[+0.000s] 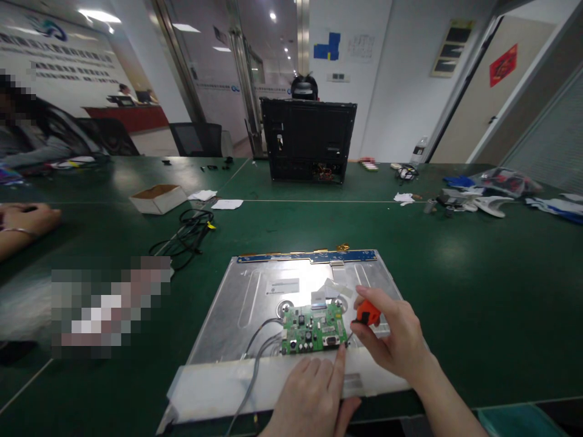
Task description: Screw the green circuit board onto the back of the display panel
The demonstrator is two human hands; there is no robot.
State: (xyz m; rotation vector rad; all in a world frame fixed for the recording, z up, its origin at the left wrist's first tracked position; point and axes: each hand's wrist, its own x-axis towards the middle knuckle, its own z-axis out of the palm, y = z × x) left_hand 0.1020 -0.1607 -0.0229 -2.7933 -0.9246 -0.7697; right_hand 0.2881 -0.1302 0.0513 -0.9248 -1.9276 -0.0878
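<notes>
Head cam: right hand (401, 337) is curled round an orange screwdriver (368, 312), thin shaft angled down by the green circuit board's (314, 328) near right corner. Left hand (310, 391) is kinda half open, 1 finger stretched to that same corner, nothing visible in its grip. Board's just beyond the left fingertips, on a silvery metal panel (223, 318); gray cables (256, 370) trail down left of that hand.

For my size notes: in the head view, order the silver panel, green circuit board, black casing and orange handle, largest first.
1. Silver panel
2. Black casing
3. Green circuit board
4. Orange handle, partly covered
</notes>
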